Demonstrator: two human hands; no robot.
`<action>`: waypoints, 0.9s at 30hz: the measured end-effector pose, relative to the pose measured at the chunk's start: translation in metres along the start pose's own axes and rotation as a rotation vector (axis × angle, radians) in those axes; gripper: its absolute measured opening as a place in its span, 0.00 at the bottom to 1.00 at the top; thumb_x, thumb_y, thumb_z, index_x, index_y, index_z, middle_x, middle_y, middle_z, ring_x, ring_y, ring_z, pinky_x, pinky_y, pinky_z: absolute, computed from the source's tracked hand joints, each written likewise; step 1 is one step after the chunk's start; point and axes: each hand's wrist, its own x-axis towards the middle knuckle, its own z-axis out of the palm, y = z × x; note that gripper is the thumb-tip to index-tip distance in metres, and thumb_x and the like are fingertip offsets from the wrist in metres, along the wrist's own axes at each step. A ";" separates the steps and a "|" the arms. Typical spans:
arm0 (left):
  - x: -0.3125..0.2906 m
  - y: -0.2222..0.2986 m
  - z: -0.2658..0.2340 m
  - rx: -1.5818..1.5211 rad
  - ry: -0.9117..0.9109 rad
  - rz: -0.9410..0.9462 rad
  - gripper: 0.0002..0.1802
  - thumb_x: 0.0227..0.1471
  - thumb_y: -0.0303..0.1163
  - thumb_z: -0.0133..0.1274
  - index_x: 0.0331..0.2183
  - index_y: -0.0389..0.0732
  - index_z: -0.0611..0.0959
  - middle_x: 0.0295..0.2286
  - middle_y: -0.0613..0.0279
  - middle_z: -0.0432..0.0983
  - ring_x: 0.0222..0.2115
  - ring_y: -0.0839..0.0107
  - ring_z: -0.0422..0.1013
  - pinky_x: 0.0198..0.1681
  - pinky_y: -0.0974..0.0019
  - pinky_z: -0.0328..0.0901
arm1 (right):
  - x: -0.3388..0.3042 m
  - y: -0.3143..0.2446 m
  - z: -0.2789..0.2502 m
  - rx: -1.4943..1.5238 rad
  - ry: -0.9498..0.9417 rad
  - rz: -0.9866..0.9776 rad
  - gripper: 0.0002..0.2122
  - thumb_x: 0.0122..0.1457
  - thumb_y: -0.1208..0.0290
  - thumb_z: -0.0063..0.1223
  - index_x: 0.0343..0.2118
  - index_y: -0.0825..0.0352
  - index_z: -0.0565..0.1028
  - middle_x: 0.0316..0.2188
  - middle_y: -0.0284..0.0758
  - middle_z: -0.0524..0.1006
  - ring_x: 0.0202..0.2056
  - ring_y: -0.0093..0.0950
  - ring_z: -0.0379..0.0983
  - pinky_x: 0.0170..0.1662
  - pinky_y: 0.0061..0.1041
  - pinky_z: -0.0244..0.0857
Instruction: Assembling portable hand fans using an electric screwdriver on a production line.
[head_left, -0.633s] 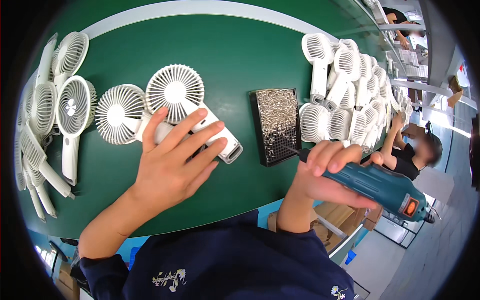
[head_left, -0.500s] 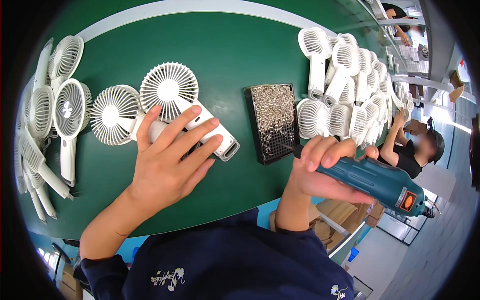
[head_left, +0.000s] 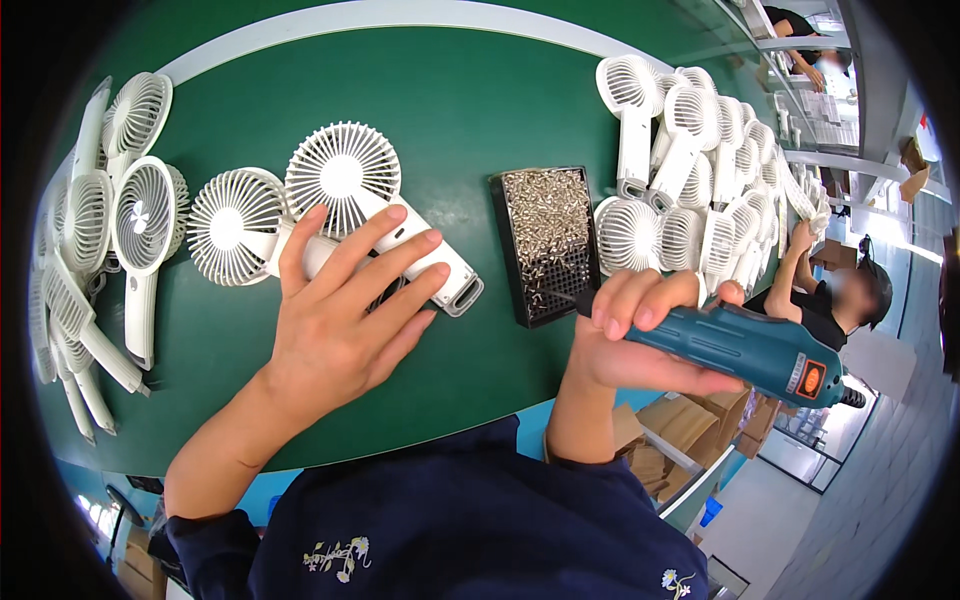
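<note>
My left hand (head_left: 335, 310) lies with spread fingers across the handles of two white handheld fans. One fan (head_left: 343, 172) has its round grille farther away, its handle slanting to the lower right under my fingertips. The other fan (head_left: 232, 226) lies to the left, its handle partly hidden beneath my hand. My right hand (head_left: 625, 350) is wrapped round a teal electric screwdriver (head_left: 735, 352), pointing left. Its thin bit reaches over the near part of a black tray (head_left: 506, 250) holding many small silvery screws (head_left: 548, 212). Whether the bit touches a screw, I cannot tell.
A heap of white fans (head_left: 690, 170) lies to the right on the green table (head_left: 460, 90). More fans (head_left: 100, 240) are piled at the left edge. Beyond the right side, a co-worker in a dark cap (head_left: 875, 285) reaches toward the fans. Cardboard boxes (head_left: 690, 425) stand below the table.
My right hand has moved slightly left with the screwdriver, bringing the bit farther over the screw tray. The two fans under my left hand have shifted slightly.
</note>
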 end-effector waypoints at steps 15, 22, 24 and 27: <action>-0.013 0.013 0.023 -0.350 0.309 0.102 0.14 0.28 0.31 0.68 0.24 0.41 0.83 0.18 0.72 0.66 0.21 0.72 0.62 0.32 0.63 0.49 | -0.009 -0.009 0.071 0.180 -0.020 0.187 0.31 0.59 0.36 0.36 0.54 0.59 0.60 0.19 0.31 0.66 0.10 0.21 0.60 0.12 0.21 0.56; -0.014 0.011 0.017 -0.428 0.278 0.118 0.12 0.31 0.28 0.68 0.25 0.40 0.82 0.19 0.70 0.64 0.20 0.73 0.62 0.32 0.66 0.51 | -0.009 -0.011 0.074 0.166 0.007 0.201 0.28 0.60 0.39 0.39 0.52 0.59 0.61 0.19 0.28 0.66 0.10 0.17 0.59 0.12 0.17 0.53; -0.015 0.010 0.018 -0.443 0.284 0.114 0.13 0.31 0.28 0.68 0.25 0.39 0.82 0.19 0.69 0.66 0.19 0.73 0.62 0.31 0.66 0.52 | -0.012 -0.012 0.070 0.201 0.017 0.218 0.30 0.60 0.37 0.37 0.54 0.57 0.60 0.19 0.30 0.66 0.10 0.21 0.59 0.13 0.20 0.56; -0.015 0.011 0.024 -0.531 0.288 0.107 0.14 0.31 0.30 0.68 0.25 0.38 0.82 0.19 0.68 0.67 0.18 0.72 0.62 0.31 0.65 0.54 | -0.009 -0.011 0.072 0.220 0.031 0.240 0.30 0.60 0.37 0.37 0.54 0.57 0.59 0.19 0.30 0.65 0.10 0.21 0.59 0.13 0.20 0.56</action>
